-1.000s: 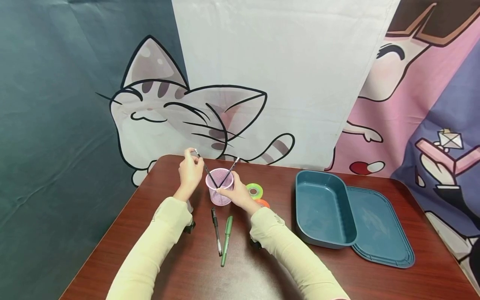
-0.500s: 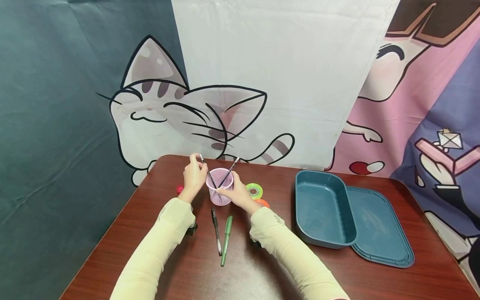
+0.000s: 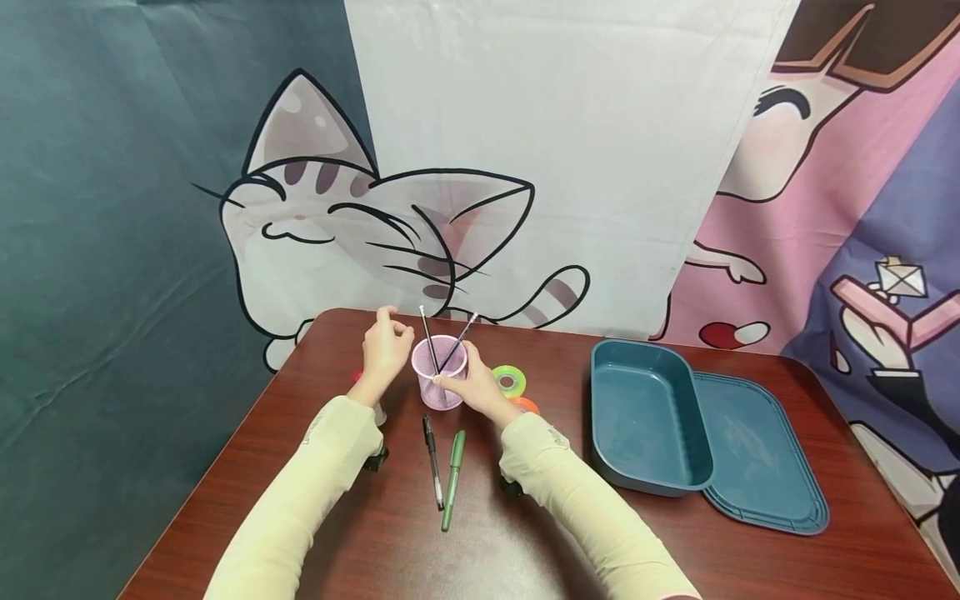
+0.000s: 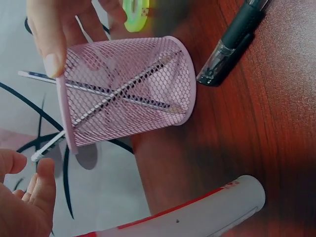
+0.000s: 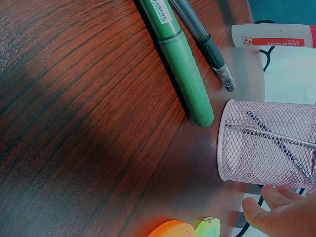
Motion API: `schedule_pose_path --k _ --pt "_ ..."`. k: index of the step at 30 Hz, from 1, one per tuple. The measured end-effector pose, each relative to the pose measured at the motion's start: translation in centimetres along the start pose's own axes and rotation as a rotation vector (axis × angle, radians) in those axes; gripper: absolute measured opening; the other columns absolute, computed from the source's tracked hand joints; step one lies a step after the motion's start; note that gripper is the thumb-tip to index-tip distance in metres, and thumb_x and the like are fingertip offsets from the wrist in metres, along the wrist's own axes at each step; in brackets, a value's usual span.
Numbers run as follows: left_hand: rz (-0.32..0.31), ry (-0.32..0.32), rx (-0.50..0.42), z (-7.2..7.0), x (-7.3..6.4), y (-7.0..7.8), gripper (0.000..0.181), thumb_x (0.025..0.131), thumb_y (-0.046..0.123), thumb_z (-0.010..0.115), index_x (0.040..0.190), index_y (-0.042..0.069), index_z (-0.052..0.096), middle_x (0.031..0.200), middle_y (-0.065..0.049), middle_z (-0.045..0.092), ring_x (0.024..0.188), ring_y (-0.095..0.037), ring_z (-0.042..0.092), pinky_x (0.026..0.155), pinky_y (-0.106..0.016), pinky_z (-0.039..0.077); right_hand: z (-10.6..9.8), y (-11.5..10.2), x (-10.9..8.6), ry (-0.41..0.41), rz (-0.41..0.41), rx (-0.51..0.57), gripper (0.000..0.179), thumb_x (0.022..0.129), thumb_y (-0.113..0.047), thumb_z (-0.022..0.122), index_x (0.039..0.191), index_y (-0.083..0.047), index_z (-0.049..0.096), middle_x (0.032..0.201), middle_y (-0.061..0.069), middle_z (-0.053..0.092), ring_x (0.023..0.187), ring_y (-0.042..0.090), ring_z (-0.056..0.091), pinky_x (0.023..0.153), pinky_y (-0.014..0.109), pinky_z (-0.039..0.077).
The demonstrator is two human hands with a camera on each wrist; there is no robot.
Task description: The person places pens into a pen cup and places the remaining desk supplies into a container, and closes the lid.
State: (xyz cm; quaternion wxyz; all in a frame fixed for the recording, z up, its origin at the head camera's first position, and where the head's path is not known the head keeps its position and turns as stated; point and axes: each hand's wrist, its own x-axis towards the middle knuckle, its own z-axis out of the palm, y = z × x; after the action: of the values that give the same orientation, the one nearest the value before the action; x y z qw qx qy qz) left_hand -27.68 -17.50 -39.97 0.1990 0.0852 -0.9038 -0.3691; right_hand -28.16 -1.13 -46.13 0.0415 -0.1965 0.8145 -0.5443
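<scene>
A pencil stands straighter than before, freed by the left hand, whose loosely bent fingers hold nothing. Tape rolls and pens lie near the pink mesh cup on the table; the right hand grips the cup's rim. Inside, the pencil crosses another patterned pencil. A bottle reads "LIQUID GLUE".

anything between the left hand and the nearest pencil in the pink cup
Nothing visible: just an open gap separates the left hand from that pencil. The glue bottle stands left of the pink cup, off that path; the right hand grips the other side.
</scene>
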Motion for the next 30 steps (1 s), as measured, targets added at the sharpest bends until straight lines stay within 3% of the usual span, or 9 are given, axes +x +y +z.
schedule_pose_path --k 8,15,22,30 --pt "0.054 -0.037 -0.034 -1.1 -1.8 0.8 0.036 0.08 0.014 0.057 0.113 0.004 0.048 0.086 -0.009 0.066 0.075 -0.022 0.065 0.075 -0.038 0.045 0.1 -0.1 0.1 -0.005 0.0 0.004 0.069 0.073 -0.028 0.07 0.127 -0.006 0.034 0.116 0.02 0.054 0.107 0.032 0.052 0.09 0.043 0.04" --pt "0.079 -0.116 -0.133 -1.9 -3.8 0.8 0.031 0.081 0.011 0.057 0.111 0.006 0.05 0.084 -0.01 0.065 0.058 -0.018 0.062 0.051 -0.022 0.046 0.1 0.0 0.2 -0.005 0.021 -0.006 0.07 0.072 -0.029 0.07 0.128 -0.008 0.033 0.117 0.018 0.054 0.108 0.032 0.051 0.091 0.043 0.039" --pt "0.057 -0.162 -0.214 -2.0 -5.9 -0.3 0.027 0.08 0.009 0.057 0.106 0.004 0.054 0.078 -0.01 0.063 0.053 -0.012 0.058 0.046 -0.021 0.046 0.0 0.0 0.2 -0.006 0.046 -0.032 0.069 0.072 -0.031 0.07 0.128 -0.011 0.034 0.116 0.016 0.055 0.107 0.03 0.052 0.09 0.042 0.04" --pt "0.044 -0.277 -0.301 -1.1 -8.0 -2.5 0.022 0.077 0.003 0.06 0.099 0.0 0.055 0.07 -0.012 0.06 0.054 -0.025 0.058 0.046 -0.021 0.047 0.0 -0.1 0.1 -0.011 0.035 -0.043 0.068 0.073 -0.03 0.07 0.127 -0.011 0.034 0.115 0.018 0.055 0.105 0.028 0.053 0.089 0.041 0.04"
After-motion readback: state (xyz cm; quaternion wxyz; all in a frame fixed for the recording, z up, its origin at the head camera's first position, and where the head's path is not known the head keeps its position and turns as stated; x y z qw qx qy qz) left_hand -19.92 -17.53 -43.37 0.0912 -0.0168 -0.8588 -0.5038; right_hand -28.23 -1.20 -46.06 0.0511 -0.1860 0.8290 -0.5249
